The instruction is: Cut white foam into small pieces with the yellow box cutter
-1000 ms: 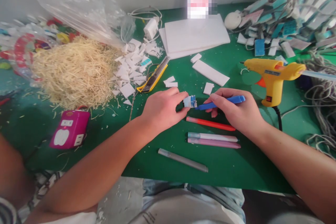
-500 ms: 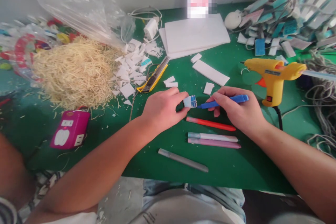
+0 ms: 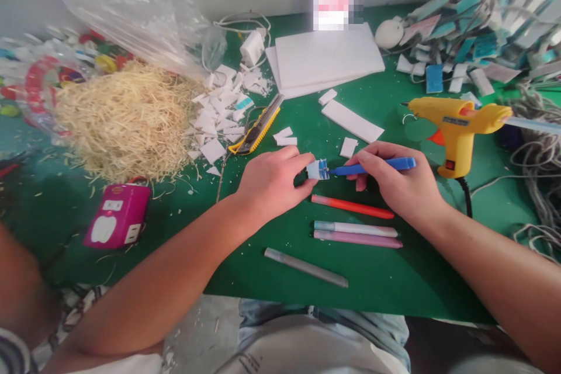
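Observation:
Between thumb and forefinger, my left hand (image 3: 274, 184) pinches a small white foam piece (image 3: 314, 170) whose right end is coloured blue. My right hand (image 3: 401, 181) grips a blue marker (image 3: 372, 168) like a pen, its tip pointing left at the blue end of the piece. Whether the tip touches it I cannot tell. Just below lie a red marker (image 3: 353, 206), a white marker with a teal end (image 3: 356, 228), a pink marker (image 3: 357, 239) and a grey marker (image 3: 305, 267).
A yellow glue gun (image 3: 456, 128) stands at the right. Left of centre are a yellow utility knife (image 3: 258, 131), foam scraps (image 3: 213, 120), a straw heap (image 3: 127, 123) and a magenta box (image 3: 117, 216). White foam sheets (image 3: 326, 58) lie behind. Another person's arm (image 3: 21, 280) shows at far left.
The blue marker's tip end has shifted slightly upward, so the marker lies flatter. My left hand and the foam piece hold nearly the same place.

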`<action>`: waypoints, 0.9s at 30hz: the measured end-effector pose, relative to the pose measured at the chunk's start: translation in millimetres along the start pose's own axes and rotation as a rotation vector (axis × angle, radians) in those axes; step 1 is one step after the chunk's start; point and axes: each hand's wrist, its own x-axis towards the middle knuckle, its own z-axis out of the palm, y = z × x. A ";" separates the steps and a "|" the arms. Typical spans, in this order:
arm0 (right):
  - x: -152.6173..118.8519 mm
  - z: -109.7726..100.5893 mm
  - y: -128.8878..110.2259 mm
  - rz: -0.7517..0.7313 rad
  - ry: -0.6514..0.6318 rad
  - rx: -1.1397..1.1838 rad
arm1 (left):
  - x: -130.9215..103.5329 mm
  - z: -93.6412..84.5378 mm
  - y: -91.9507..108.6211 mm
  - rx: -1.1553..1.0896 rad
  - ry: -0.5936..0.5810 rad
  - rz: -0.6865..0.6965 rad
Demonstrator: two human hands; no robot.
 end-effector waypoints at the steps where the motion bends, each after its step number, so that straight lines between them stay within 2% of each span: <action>1: 0.1 -0.1 0.2 0.001 0.000 -0.001 | 0.1 -0.2 -0.1 0.000 -0.001 -0.001; 11: -0.8 -0.5 2.4 0.006 -0.053 -0.015 | 0.8 -2.1 1.6 0.006 -0.025 -0.018; 27: -0.6 -0.6 3.2 -0.029 -0.046 -0.018 | 1.1 -0.4 2.0 -0.004 -0.013 -0.019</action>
